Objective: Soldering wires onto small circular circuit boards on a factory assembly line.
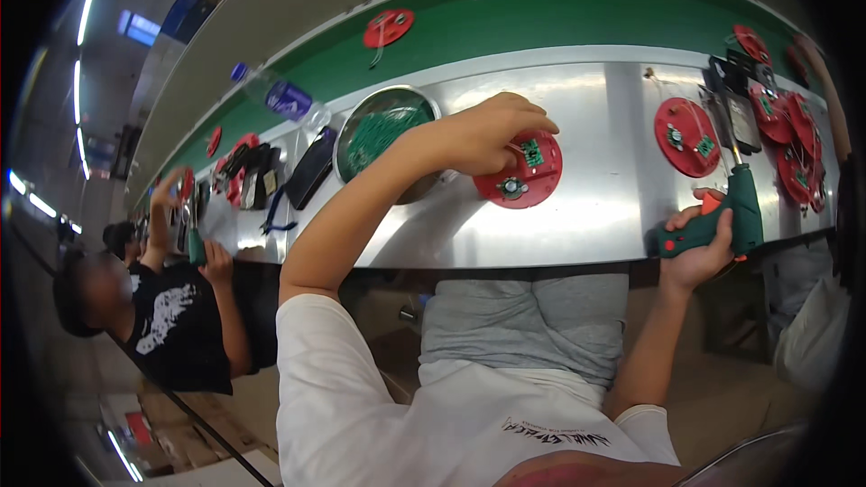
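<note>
My left hand [492, 135] reaches over a round red disc [532, 188] on the metal bench. Its fingers are bent down at the disc's upper left; what they pinch, if anything, is hidden. A small green circuit board [531, 153] and a silvery round part [512, 188] sit on the disc. In my right hand [708, 248], at the bench's front edge, is a green pistol-shaped power screwdriver [745, 207] with a red trigger, its thin tip pointing away from me. Beyond it lies a second red disc [687, 137] with a similar board and a thin wire.
A metal bowl [436, 101] of thin green pieces stands under my left forearm. Left of it are a bottle [287, 99], a black case [312, 168] and pliers [278, 213]. More discs [794, 131] pile up right; others [390, 27] lie on the green belt [595, 13]. A co-worker [171, 307] sits left.
</note>
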Tool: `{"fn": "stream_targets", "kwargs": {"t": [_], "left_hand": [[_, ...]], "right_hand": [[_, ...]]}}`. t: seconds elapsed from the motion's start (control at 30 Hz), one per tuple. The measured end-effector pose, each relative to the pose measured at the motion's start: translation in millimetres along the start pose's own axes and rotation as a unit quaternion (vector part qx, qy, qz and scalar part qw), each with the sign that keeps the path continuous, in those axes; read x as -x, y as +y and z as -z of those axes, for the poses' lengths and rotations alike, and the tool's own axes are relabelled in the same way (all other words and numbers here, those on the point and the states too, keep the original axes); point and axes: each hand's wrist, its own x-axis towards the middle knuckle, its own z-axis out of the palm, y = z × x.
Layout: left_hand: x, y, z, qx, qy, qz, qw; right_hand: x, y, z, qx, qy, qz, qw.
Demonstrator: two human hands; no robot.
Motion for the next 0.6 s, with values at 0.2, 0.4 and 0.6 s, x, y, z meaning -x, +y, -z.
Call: {"fn": "stream_targets", "kwargs": {"t": [0.2,0.4,0.6], "left_hand": [[90.2,-13.7,37.6,-0.098,0.290,0.136,0.942],[114.8,-43.0,24.6,-0.093,0.238,0.335,0.907],[115.7,-62.7,-4.3,-0.111,0.239,0.308,0.914]], "right_hand": [[0.6,1.2,5.7,0.024,-0.039,-0.004,0.999],[6.8,-0.8,-5.9,0.071,-0.050,0.024,0.996],[4.5,1.2,-13.0,0.096,-0.052,0.018,0.994]]}}
